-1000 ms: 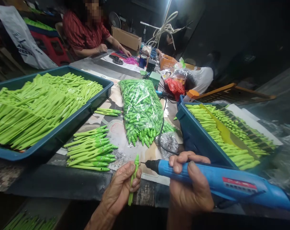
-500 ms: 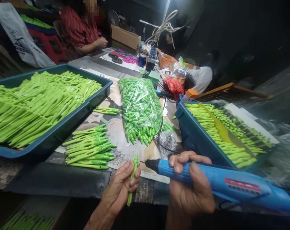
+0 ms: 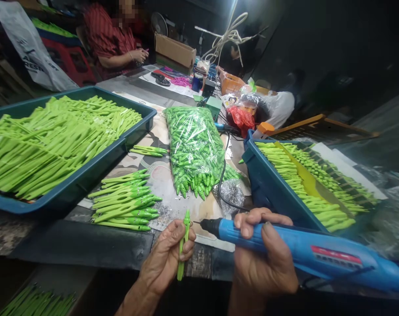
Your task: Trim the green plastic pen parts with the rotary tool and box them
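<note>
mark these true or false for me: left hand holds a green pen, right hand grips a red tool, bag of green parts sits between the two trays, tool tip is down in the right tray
1. The left hand holds a green pen upright. True.
2. The right hand grips a red tool. False: it grips a blue power tool.
3. The clear bag of green parts lies between the left tray and the right tray. True.
4. The tool's tip is down in the right tray. False: it points at the top end of the green pen, in front of the trays.
</note>
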Demonstrator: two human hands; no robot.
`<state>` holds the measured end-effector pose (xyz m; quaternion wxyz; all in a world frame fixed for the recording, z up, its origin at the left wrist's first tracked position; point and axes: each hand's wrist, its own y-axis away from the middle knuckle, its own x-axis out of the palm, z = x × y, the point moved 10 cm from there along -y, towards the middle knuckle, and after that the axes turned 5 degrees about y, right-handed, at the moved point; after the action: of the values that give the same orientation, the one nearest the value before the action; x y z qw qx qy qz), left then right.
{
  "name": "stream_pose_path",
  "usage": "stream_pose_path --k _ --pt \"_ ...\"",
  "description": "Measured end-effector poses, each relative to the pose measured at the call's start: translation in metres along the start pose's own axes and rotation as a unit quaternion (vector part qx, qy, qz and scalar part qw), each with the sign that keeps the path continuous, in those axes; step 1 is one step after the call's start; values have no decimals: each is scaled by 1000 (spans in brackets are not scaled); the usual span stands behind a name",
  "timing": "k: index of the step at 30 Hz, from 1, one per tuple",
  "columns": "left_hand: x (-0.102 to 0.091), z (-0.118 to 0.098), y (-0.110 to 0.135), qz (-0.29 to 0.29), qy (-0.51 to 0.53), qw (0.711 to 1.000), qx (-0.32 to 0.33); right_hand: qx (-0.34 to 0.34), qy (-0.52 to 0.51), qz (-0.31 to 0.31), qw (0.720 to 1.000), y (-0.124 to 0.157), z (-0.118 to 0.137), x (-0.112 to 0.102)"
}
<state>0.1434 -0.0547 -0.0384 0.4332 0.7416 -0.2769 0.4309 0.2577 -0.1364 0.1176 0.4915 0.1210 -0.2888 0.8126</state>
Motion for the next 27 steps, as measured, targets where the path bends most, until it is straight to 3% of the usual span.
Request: stream_pose_path --k 17,27 --pt "-2 -15 5 -26 -139 987 79 2 6 4 1000 2 0 3" --pt "0 -7 14 -7 -100 995 26 21 -9 25 999 6 1 8"
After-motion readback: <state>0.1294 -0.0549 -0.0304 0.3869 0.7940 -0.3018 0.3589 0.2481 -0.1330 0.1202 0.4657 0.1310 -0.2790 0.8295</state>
